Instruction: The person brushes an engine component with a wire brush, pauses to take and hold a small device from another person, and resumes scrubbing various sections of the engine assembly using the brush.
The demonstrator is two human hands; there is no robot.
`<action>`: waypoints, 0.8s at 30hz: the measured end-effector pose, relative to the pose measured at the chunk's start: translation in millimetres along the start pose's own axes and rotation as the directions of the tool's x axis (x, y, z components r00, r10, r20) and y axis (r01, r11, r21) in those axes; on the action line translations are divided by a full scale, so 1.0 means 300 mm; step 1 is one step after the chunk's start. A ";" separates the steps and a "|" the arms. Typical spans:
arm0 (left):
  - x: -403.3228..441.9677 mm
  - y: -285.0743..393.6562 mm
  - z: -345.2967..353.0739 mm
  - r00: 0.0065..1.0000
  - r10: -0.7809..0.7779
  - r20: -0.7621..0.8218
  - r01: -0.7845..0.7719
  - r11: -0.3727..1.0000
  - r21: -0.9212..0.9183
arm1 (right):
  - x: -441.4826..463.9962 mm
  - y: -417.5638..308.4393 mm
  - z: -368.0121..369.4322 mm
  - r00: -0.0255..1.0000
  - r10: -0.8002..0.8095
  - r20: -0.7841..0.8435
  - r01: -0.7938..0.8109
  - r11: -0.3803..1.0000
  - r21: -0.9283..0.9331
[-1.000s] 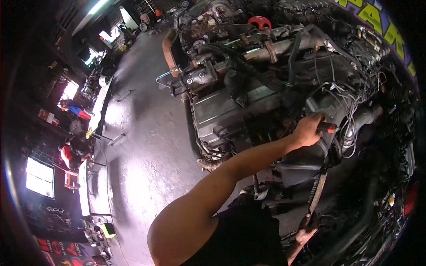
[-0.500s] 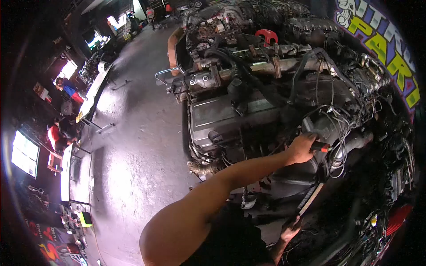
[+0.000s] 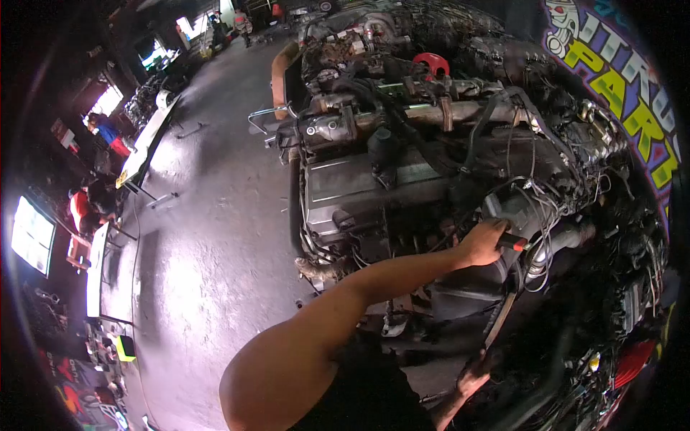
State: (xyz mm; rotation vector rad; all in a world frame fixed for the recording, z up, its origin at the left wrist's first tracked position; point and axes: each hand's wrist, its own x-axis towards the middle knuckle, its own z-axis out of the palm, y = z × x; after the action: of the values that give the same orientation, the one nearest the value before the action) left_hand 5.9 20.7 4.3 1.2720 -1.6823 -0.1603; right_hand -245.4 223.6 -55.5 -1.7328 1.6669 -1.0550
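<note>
A large engine (image 3: 374, 187) with hoses, pipes and wires lies in front of me. My left hand (image 3: 483, 243) reaches across over its near right side, closed round a black handle with an orange-red end (image 3: 516, 241). The handle's other end is hidden in the fist. Below it, my right hand (image 3: 473, 375) is closed on the lower end of a long, thin, pale tool with a dark ribbed edge (image 3: 499, 322). The tool's upper end is near a bundle of loose wires (image 3: 550, 215) and a grey pipe (image 3: 568, 241); I cannot tell whether it touches them.
More engines and parts (image 3: 352, 43) fill the far side, with a red plastic piece (image 3: 433, 65) among them. Clutter and cables (image 3: 575, 381) line the right. A grey floor (image 3: 215, 215) runs on the left, past white-topped tables (image 3: 97, 280) and two people (image 3: 80, 212) at work.
The view has shifted slightly. Both hands keep their hold and stay almost in the same place over the engine; the pale tool's angle is nearly unchanged.
</note>
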 end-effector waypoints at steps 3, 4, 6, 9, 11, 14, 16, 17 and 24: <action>-0.011 0.010 -0.005 0.997 -0.043 0.069 0.044 0.999 -0.004 | -0.070 0.167 -0.041 0.986 0.164 0.021 -0.161 0.982 -0.097; -0.007 0.012 -0.010 0.992 -0.067 0.103 0.069 0.997 -0.019 | -0.119 0.193 -0.058 0.985 0.169 0.021 -0.166 0.981 -0.098; 0.006 0.015 -0.020 0.988 -0.089 0.123 0.092 0.995 -0.026 | -0.181 0.214 -0.078 0.993 -0.059 -0.102 0.068 0.994 0.086; 0.000 0.027 -0.022 1.000 -0.021 0.009 0.021 0.999 -0.026 | -0.185 0.366 -0.046 0.991 -0.134 -0.003 0.124 0.922 -0.367; 0.000 0.027 -0.023 1.000 -0.013 -0.016 0.013 1.000 -0.003 | -0.096 -0.075 -0.020 0.994 -0.087 -0.066 0.094 0.989 0.111; -0.007 0.014 -0.010 0.997 -0.063 0.048 0.064 0.998 -0.006 | 0.004 -0.066 0.001 0.996 0.089 0.018 -0.090 0.994 0.055; -0.001 0.016 -0.029 0.997 -0.045 0.063 0.048 0.998 -0.038 | 0.031 -0.014 0.010 0.995 0.087 0.044 -0.087 0.996 -0.002; 0.003 0.022 -0.037 0.997 -0.052 0.062 0.054 0.998 -0.039 | 0.000 0.031 -0.011 0.999 0.011 0.039 -0.009 0.999 -0.034; 0.001 0.019 -0.055 0.984 -0.123 0.126 0.131 0.990 -0.056 | -0.021 0.093 -0.008 0.977 0.121 -0.175 -0.082 0.973 0.217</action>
State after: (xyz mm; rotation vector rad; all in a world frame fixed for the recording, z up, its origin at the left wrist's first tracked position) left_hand 14.5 29.9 16.1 1.3444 -1.6854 -0.3724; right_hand -263.4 227.0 -77.6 -1.4366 1.6683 -1.3274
